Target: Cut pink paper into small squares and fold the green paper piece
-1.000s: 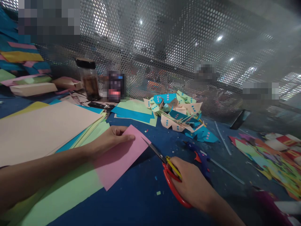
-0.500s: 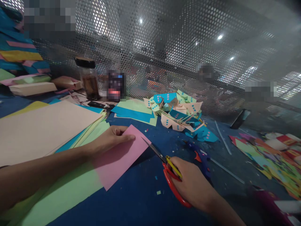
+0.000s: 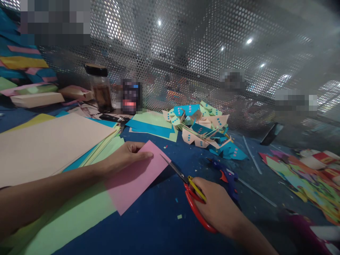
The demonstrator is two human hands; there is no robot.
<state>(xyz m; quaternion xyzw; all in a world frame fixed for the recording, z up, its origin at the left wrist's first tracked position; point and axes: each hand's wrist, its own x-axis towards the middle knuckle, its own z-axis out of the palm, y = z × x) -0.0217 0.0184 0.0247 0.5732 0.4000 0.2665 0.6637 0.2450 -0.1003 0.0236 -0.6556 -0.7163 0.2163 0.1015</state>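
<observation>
My left hand (image 3: 132,156) pinches the upper left edge of a sheet of pink paper (image 3: 140,180), thumb on top. In my right hand (image 3: 215,202) are scissors (image 3: 195,209) with red handles, and a thin yellow tool (image 3: 197,189), its kind unclear, is held in the same grip. The scissors' blades point up and left and meet the paper's right edge, one blade lying over the pink surface. Green paper (image 3: 79,219) lies under the pink sheet and my left forearm.
Peach paper (image 3: 53,145) tops a stack at left. Folded paper boats (image 3: 202,125) are heaped at the back. A blue glue gun (image 3: 227,177) lies right of my right hand. A jar (image 3: 99,88) stands by a perforated metal screen (image 3: 180,53). Colourful paper pieces (image 3: 300,173) lie far right.
Almost nothing differs. The pink paper, both hands and the scissors keep practically the same places.
</observation>
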